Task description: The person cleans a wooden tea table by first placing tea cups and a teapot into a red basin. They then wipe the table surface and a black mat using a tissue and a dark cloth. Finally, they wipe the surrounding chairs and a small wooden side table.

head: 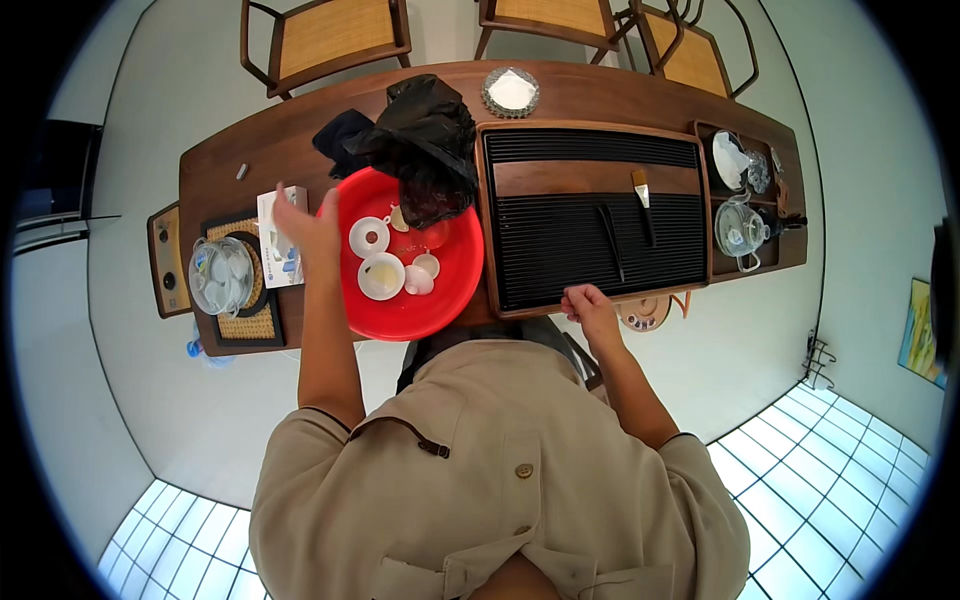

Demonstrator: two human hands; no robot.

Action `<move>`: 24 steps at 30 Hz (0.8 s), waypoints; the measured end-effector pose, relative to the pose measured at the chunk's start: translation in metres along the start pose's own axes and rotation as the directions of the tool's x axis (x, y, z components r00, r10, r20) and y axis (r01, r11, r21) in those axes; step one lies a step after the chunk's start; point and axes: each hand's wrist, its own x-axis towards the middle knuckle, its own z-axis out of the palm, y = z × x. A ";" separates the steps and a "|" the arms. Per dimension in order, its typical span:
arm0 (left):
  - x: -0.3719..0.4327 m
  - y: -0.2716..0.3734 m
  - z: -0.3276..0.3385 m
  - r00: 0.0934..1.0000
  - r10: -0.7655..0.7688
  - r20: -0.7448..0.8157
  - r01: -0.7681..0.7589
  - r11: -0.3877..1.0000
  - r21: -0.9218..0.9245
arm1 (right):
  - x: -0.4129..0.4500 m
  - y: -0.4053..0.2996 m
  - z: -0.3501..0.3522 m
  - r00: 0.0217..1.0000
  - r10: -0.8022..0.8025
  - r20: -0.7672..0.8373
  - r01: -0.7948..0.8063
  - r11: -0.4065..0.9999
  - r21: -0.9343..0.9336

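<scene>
My left hand (306, 223) is raised with thumb and fingers apart, between a white printed box (283, 262) and the red plastic basin (457, 300). It holds nothing. Inside the basin lie small white cups and bowls, among them a bowl (381, 276) with a yellowish inside and a small white teapot or lidded vessel (418, 280). A black plastic bag (427, 135) hangs over the basin's far rim. At the front edge of the slatted tea tray (540, 255), my right hand (589, 304) has its fingers curled in, with nothing visible in them.
Dark tongs (611, 244) and a flat brush (643, 206) rest on the tray. Glass pots (741, 225) and a bowl stand in a wooden side tray at right. A glass container of cups (221, 274) sits at left, a glass dish (511, 90) at the back. Chairs (334, 37) line the far side.
</scene>
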 end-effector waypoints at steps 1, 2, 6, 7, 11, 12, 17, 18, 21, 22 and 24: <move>-0.005 0.018 0.013 0.997 0.012 0.074 -0.006 0.997 -0.078 | -0.001 0.000 -0.004 1.000 0.003 0.003 -0.003 1.000 0.013; -0.009 0.043 0.022 0.984 -0.024 0.177 0.057 0.982 -0.180 | -0.001 -0.001 -0.007 1.000 -0.026 -0.016 0.027 0.999 0.032; -0.033 0.075 0.073 0.934 0.076 0.348 -0.022 0.988 -0.156 | -0.007 0.000 -0.016 0.997 -0.076 0.003 0.076 0.997 -0.008; -0.041 0.074 0.090 0.944 0.091 0.318 -0.104 0.994 0.023 | -0.010 0.001 -0.020 0.997 -0.074 -0.010 0.073 0.996 -0.052; -0.015 0.108 0.106 0.728 -0.057 0.683 0.067 0.998 0.011 | -0.001 -0.008 -0.015 0.976 -0.189 0.106 0.213 0.921 -0.327; -0.007 0.116 0.106 0.817 -0.016 0.577 0.042 0.999 -0.032 | 0.007 -0.020 -0.002 0.932 -0.313 0.182 0.360 0.854 -0.376; 0.012 0.185 0.073 0.840 0.050 0.540 0.173 0.919 -0.355 | 0.059 -0.093 0.099 0.796 -0.540 0.274 0.583 0.563 -0.586; 0.014 0.180 0.063 0.820 0.066 0.568 0.127 0.947 -0.293 | 0.057 -0.111 0.123 0.811 -0.531 0.247 0.569 0.613 -0.549; 0.006 0.204 0.034 0.697 0.255 0.670 0.023 0.926 -0.376 | 0.085 -0.149 0.170 0.801 -0.573 0.174 0.593 0.716 -0.369; 0.005 0.220 0.029 0.604 0.340 0.721 -0.036 0.916 -0.401 | 0.117 -0.157 0.174 0.746 -0.643 0.173 0.665 0.701 -0.259; 0.001 0.236 0.030 0.682 0.431 0.591 -0.057 0.837 -0.544 | 0.179 -0.176 0.163 0.610 -0.777 0.157 0.790 0.611 -0.047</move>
